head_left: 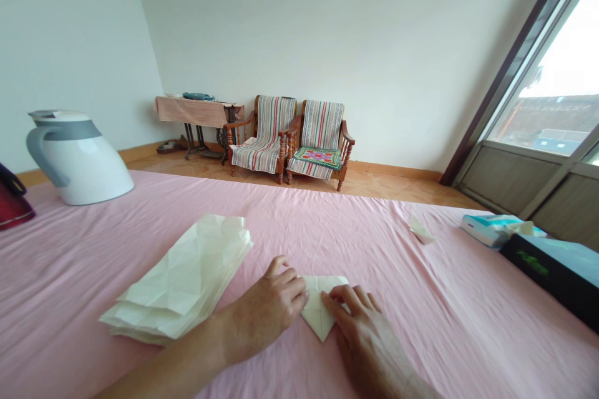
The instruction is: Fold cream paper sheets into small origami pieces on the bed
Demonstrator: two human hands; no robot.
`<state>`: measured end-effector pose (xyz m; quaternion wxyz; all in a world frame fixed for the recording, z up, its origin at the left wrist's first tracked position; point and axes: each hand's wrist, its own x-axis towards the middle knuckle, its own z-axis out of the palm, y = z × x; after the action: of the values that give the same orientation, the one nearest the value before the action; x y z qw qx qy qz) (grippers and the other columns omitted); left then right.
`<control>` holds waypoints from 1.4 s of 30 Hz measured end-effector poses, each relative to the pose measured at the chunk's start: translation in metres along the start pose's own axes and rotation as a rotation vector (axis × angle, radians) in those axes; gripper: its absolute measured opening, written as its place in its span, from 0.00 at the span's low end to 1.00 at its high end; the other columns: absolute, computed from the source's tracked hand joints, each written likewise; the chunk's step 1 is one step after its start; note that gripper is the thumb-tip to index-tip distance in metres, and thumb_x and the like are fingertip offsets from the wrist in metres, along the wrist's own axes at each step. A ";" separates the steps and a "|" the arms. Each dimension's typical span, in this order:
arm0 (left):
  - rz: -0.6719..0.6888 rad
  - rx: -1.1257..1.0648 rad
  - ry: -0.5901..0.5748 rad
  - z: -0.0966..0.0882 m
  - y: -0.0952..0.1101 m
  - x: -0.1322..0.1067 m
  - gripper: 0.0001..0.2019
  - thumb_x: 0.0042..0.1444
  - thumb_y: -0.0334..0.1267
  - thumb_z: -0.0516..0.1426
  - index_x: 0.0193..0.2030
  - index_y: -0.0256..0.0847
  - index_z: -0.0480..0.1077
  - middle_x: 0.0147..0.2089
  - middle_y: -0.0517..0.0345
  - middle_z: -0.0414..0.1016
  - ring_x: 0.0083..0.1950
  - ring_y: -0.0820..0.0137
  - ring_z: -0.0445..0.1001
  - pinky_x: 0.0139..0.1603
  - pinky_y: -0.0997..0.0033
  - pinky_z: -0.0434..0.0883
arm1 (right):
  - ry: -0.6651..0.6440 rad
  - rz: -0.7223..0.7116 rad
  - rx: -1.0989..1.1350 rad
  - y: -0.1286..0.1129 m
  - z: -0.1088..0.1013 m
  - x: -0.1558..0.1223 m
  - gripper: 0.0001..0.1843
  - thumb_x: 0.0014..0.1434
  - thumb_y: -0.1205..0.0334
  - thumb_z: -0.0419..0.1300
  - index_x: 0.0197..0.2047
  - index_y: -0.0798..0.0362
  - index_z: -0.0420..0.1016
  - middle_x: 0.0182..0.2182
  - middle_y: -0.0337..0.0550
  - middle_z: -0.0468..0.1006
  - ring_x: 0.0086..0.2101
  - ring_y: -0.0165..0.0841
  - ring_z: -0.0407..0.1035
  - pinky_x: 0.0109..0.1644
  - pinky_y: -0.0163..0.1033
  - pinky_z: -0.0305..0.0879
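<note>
A small piece of folded cream paper [321, 312] lies on the pink cloth before me, with a point towards me and a straighter far edge. My left hand [276, 299] is at its left edge, fingers curled and pinched on the paper, the index finger raised. On the other side, my right hand [362, 324] grips the right edge, its thumb on top of the paper and the fingers bent along the edge. To the left of my hands is a stack of creased cream sheets [182, 277], with fold lines across the top one.
The pink tablecloth [304, 224] is wrinkled. A white and grey jug [88, 165] and a red object [12, 196] stand left. At right lie a small folded paper [422, 230], a tissue pack [486, 230] and a black box [552, 271]. Two wooden chairs [322, 137] stand beyond.
</note>
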<state>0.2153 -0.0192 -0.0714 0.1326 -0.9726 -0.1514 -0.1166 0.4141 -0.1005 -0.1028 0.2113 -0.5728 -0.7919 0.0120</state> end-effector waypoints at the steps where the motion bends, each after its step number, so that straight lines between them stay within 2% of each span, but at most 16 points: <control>1: 0.002 0.003 -0.010 -0.001 0.000 -0.001 0.07 0.63 0.26 0.52 0.42 0.37 0.70 0.35 0.56 0.70 0.39 0.65 0.66 0.57 0.49 0.52 | -0.008 -0.002 -0.011 0.000 -0.001 0.000 0.26 0.55 0.78 0.51 0.52 0.47 0.71 0.43 0.45 0.73 0.41 0.40 0.65 0.45 0.44 0.63; 6: 0.001 -0.004 -0.042 -0.004 0.000 -0.004 0.06 0.63 0.25 0.52 0.41 0.36 0.70 0.35 0.56 0.70 0.39 0.64 0.66 0.57 0.48 0.52 | -0.026 0.002 -0.066 0.001 0.000 -0.002 0.28 0.52 0.80 0.51 0.52 0.49 0.72 0.44 0.46 0.73 0.41 0.41 0.65 0.44 0.44 0.62; 13: -0.073 -0.155 -0.043 -0.009 -0.001 -0.011 0.07 0.60 0.24 0.52 0.36 0.37 0.68 0.33 0.57 0.69 0.37 0.65 0.66 0.56 0.51 0.53 | -0.013 0.112 -0.174 0.003 -0.001 -0.001 0.24 0.51 0.81 0.51 0.48 0.53 0.75 0.42 0.47 0.74 0.40 0.40 0.66 0.42 0.42 0.62; 19: -0.159 -0.272 -0.065 -0.016 0.001 -0.013 0.04 0.50 0.26 0.56 0.29 0.38 0.67 0.32 0.57 0.69 0.37 0.65 0.66 0.55 0.51 0.53 | -0.016 0.182 -0.358 0.009 -0.010 -0.004 0.18 0.50 0.81 0.53 0.35 0.53 0.77 0.33 0.48 0.74 0.33 0.42 0.67 0.35 0.45 0.59; 23: -0.189 -0.288 -0.085 -0.018 0.002 -0.011 0.05 0.48 0.25 0.55 0.28 0.38 0.67 0.30 0.58 0.69 0.36 0.65 0.66 0.52 0.53 0.55 | 0.120 0.143 -0.368 0.018 -0.012 -0.005 0.15 0.53 0.79 0.52 0.27 0.52 0.74 0.28 0.46 0.73 0.30 0.40 0.66 0.34 0.44 0.56; 25: -0.202 -0.282 -0.089 -0.018 0.003 -0.010 0.05 0.50 0.25 0.55 0.29 0.38 0.67 0.30 0.58 0.69 0.36 0.65 0.66 0.53 0.53 0.55 | 0.230 0.097 -0.262 0.018 -0.009 -0.004 0.14 0.55 0.77 0.51 0.30 0.52 0.73 0.30 0.45 0.73 0.31 0.39 0.65 0.35 0.44 0.57; 27: -0.206 -0.258 -0.091 -0.018 0.005 -0.008 0.05 0.52 0.25 0.55 0.32 0.38 0.68 0.31 0.58 0.69 0.36 0.65 0.67 0.54 0.53 0.54 | 0.285 0.040 -0.119 0.014 -0.003 0.000 0.14 0.57 0.75 0.50 0.38 0.52 0.74 0.35 0.45 0.75 0.34 0.38 0.66 0.37 0.43 0.59; 30: -0.183 -0.180 -0.087 -0.016 0.009 -0.007 0.06 0.56 0.27 0.54 0.40 0.39 0.69 0.34 0.57 0.70 0.40 0.62 0.67 0.53 0.51 0.54 | 0.208 -0.069 -0.026 0.003 0.006 0.006 0.19 0.60 0.71 0.51 0.54 0.54 0.69 0.46 0.49 0.75 0.44 0.39 0.68 0.44 0.44 0.63; 32: -0.159 -0.133 -0.080 -0.014 0.011 -0.007 0.08 0.59 0.29 0.54 0.45 0.39 0.69 0.37 0.56 0.71 0.43 0.61 0.67 0.54 0.51 0.54 | 0.150 -0.148 -0.043 -0.002 0.010 0.008 0.22 0.61 0.68 0.52 0.58 0.57 0.66 0.53 0.51 0.73 0.52 0.42 0.66 0.51 0.47 0.63; 35: -0.146 -0.119 -0.075 -0.012 0.011 -0.007 0.10 0.60 0.32 0.56 0.49 0.39 0.68 0.40 0.55 0.71 0.44 0.61 0.66 0.55 0.52 0.54 | 0.070 -0.188 -0.077 -0.006 0.012 0.008 0.24 0.62 0.61 0.54 0.62 0.56 0.64 0.60 0.47 0.67 0.59 0.44 0.60 0.58 0.52 0.59; 38: -0.156 -0.130 -0.080 -0.014 0.010 -0.007 0.08 0.58 0.32 0.57 0.44 0.39 0.70 0.39 0.56 0.70 0.43 0.61 0.66 0.54 0.53 0.54 | 0.049 -0.156 -0.100 -0.004 0.011 0.005 0.25 0.63 0.60 0.53 0.62 0.55 0.64 0.60 0.44 0.66 0.59 0.43 0.60 0.61 0.51 0.58; 41: -0.181 -0.153 -0.079 -0.015 0.009 -0.008 0.01 0.57 0.30 0.57 0.36 0.38 0.71 0.35 0.58 0.70 0.40 0.64 0.66 0.52 0.55 0.55 | 0.054 -0.140 -0.146 0.002 0.010 0.003 0.22 0.65 0.59 0.51 0.59 0.57 0.68 0.58 0.46 0.69 0.58 0.43 0.62 0.58 0.48 0.63; 42: -0.192 -0.160 -0.073 -0.015 0.009 -0.008 0.02 0.57 0.30 0.57 0.33 0.38 0.71 0.34 0.58 0.70 0.40 0.64 0.66 0.51 0.56 0.55 | 0.060 -0.120 -0.167 0.004 0.010 0.003 0.21 0.65 0.59 0.51 0.58 0.58 0.70 0.57 0.47 0.70 0.57 0.43 0.63 0.57 0.48 0.65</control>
<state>0.2084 -0.0339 -0.0619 0.0375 -0.9647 -0.2386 -0.1051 0.4134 -0.0948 -0.1116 0.1866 -0.5399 -0.8165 -0.0838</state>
